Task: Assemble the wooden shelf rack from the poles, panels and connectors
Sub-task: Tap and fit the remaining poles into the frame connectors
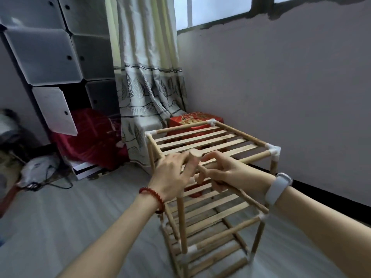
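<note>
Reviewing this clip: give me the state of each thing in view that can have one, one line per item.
Wooden shelf rack: standing upright on the floor, partly built, slatted tiers fitted.
Loose pole: held above the rack's near corner, pointing up.
Left hand: closed around the pole.
Right hand: fingers on the pole.
Top panel: seated in its frame.
Lower cabinet door: swung open.
Curtain: hanging beside the window.

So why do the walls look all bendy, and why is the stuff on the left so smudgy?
In the head view the wide lens bows straight lines, so the cabinet leans. The left edge is smeared: the cables on the floor look blurred. The window is washed out, while the shelf rack and both hands, left and right, stay fairly sharp.
</note>
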